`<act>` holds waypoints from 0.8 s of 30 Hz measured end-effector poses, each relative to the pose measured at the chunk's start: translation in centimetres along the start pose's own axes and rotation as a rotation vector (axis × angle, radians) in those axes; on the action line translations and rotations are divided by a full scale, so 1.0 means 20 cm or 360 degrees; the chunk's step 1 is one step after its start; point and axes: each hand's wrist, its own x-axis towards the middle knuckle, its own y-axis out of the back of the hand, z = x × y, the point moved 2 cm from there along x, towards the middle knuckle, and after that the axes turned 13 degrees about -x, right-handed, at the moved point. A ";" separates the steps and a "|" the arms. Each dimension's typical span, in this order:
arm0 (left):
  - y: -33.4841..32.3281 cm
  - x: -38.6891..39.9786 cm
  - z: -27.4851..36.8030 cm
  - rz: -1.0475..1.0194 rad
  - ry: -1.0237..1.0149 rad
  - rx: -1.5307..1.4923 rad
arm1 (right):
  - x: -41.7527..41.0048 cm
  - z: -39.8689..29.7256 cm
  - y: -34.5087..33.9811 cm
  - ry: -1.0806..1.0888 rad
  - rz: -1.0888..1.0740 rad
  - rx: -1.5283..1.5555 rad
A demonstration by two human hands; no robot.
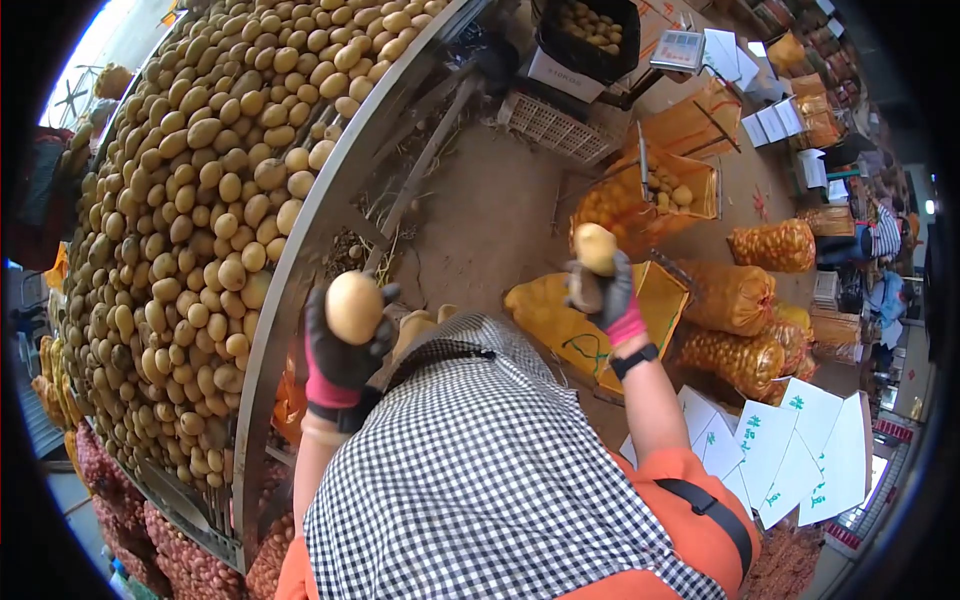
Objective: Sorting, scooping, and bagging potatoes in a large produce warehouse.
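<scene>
My left hand [331, 361], in a dark work glove with a pink cuff, holds a large potato [354, 307] beside the metal rim of the sorting table [289, 266]. Across from it, my right hand [618, 291], gloved alike, grips a pale potato [595, 247]. A second, browner potato [583, 289] shows blurred at the same hand's fingers. Beneath the right hand stands an orange mesh sack [559, 307] with its mouth spread wide. Loose potatoes [202, 135] cover the sorting table on the left.
Another mesh sack [611, 214], propped on a frame, has potatoes in it. Filled sacks [724, 296] lie to the right near white cardboard sheets [765, 442] bearing writing. Farther off are a plastic crate [555, 127], a black-lined box of potatoes [589, 56], a scale [677, 51] and a person [885, 232].
</scene>
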 end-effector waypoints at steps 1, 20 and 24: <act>-0.01 0.08 -0.06 -0.0019 0.0146 -0.0093 | -0.13 0.00 0.18 0.0028 0.0212 0.0004; 0.01 0.50 -0.67 0.0237 0.0780 0.0481 | -0.03 0.10 -0.42 0.1004 -0.0102 -0.1513; -0.02 0.44 -0.63 0.0224 0.0958 0.0699 | 0.01 0.09 -0.37 0.0921 -0.0031 -0.1057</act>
